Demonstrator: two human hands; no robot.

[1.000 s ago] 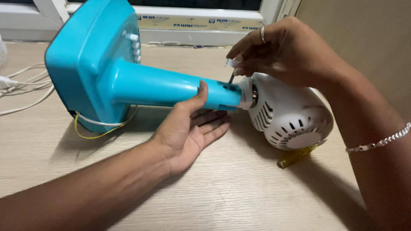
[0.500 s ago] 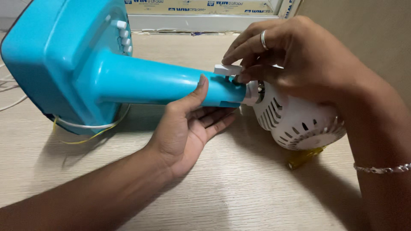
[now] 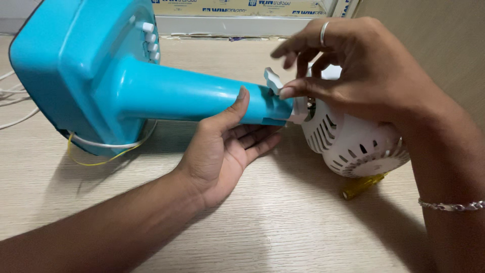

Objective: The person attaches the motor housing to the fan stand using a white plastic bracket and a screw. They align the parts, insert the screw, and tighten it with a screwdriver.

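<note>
**Right hand on the knob at the stand's neck**

A blue fan stand [image 3: 151, 96] lies on its side on the wooden worktop [image 3: 283, 222], its long axis running from the square base near the far left edge to the white motor housing [image 3: 353, 141] at the right. The small white knob [image 3: 273, 80] sits on top of the tube's right end, just where tube meets housing. The right hand [image 3: 364, 76] is the nearer one: it arches over the joint, thumb and a fingertip pinched on the knob. The left hand [image 3: 222, 151] lies palm up beneath the tube, fingers loosely spread, thumb pressed against its side. A yellow tool handle [image 3: 361, 186] peeks from under the housing.
</note>
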